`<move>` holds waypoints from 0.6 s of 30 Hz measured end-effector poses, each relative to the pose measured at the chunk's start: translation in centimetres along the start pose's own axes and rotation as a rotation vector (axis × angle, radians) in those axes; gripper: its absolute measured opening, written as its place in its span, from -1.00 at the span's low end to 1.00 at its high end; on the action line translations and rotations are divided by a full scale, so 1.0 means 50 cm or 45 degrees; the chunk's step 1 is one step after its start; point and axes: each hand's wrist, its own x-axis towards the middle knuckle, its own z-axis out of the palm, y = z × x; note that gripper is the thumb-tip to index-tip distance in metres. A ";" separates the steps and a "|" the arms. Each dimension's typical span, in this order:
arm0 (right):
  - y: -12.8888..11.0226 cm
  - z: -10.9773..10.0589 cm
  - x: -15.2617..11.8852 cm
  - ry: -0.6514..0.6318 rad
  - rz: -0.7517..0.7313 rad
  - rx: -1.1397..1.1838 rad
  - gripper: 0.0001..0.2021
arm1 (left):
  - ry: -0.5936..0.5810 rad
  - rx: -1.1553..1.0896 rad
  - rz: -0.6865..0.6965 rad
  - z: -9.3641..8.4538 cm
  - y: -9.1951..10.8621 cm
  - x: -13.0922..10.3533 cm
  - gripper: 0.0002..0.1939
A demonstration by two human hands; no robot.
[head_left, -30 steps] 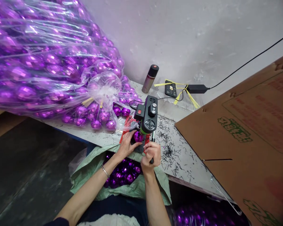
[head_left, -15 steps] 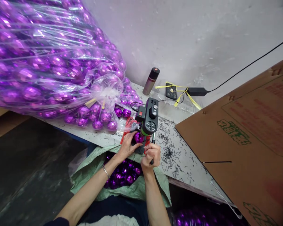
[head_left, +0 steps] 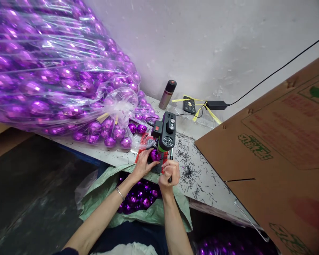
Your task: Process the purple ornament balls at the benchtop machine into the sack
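My left hand [head_left: 141,166] is closed around the side of a shiny purple faceted ball [head_left: 155,154], thumb and fingers on it. The ball sits right under the head of a small black bench drill press [head_left: 167,132] with a red base; the tool's tip is hidden. My right hand [head_left: 170,174] is wrapped around the black-ended lever [head_left: 171,154] of the press. Below my wrists a green woven sack [head_left: 101,194] gapes, with many purple balls [head_left: 140,194] inside.
A huge clear plastic bag of purple balls [head_left: 55,78] fills the left. Behind the press stand a spray can [head_left: 167,94], a phone [head_left: 189,105] and a power adapter [head_left: 216,105] with its cord. Black shavings [head_left: 188,171] litter the table; a cardboard box [head_left: 276,148] leans in from the right.
The view has shifted slightly, so the box, can and adapter appear a little further left. Both hands keep their holds on the ball and the lever, with hardly any movement.
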 end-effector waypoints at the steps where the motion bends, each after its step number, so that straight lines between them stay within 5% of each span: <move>1: -0.014 -0.003 0.020 -0.002 0.025 -0.010 -0.70 | -0.010 0.002 0.004 -0.001 0.001 0.002 -0.40; 7: -0.073 -0.022 0.118 -0.097 0.233 -0.073 -0.71 | -0.025 0.042 0.129 -0.015 0.013 -0.036 -0.43; 10: -0.070 -0.027 0.107 -0.123 0.161 -0.074 -0.70 | -0.038 0.118 0.279 -0.035 0.014 -0.099 -0.42; 13: -0.060 -0.027 0.079 -0.142 0.089 -0.075 -0.71 | -0.071 0.185 0.391 -0.061 0.006 -0.136 -0.14; 15: -0.055 -0.025 0.067 -0.134 0.064 -0.067 -0.71 | -0.048 0.225 0.383 -0.079 0.000 -0.114 -0.08; 18: -0.053 -0.022 0.062 -0.115 0.054 -0.061 -0.71 | 0.084 0.354 0.214 -0.101 -0.004 -0.003 -0.46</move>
